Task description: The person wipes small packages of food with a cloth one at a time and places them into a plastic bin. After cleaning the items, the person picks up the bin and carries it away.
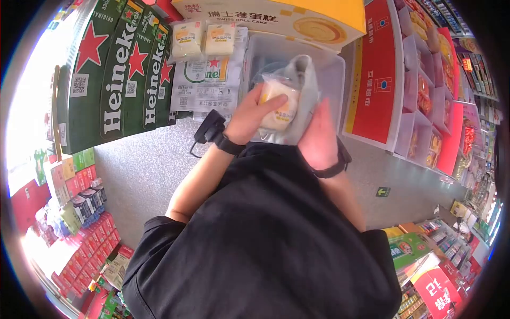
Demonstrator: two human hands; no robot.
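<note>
My left hand [254, 112] grips a wrapped cake [278, 106] in clear film with yellow print, thumb across its front. Against the cake's right side stands a bunched light-grey cloth [305, 87], its folded top rising above the package. My right hand [320, 135], blurred by motion, is closed on the cloth's right edge. Both hands are over the near part of a translucent plastic bin [336, 80]. To the left, two similar wrapped cakes [221, 40] lie side by side on a white printed pack [207, 87].
Green Heineken cartons [114, 80] stand at left. A yellow-and-white Swiss roll box [271, 18] borders the bin's far side. To the right is a red-sided display [378, 69] with snack compartments. Grey floor [141, 165] shows around my body, with stocked shelves beyond.
</note>
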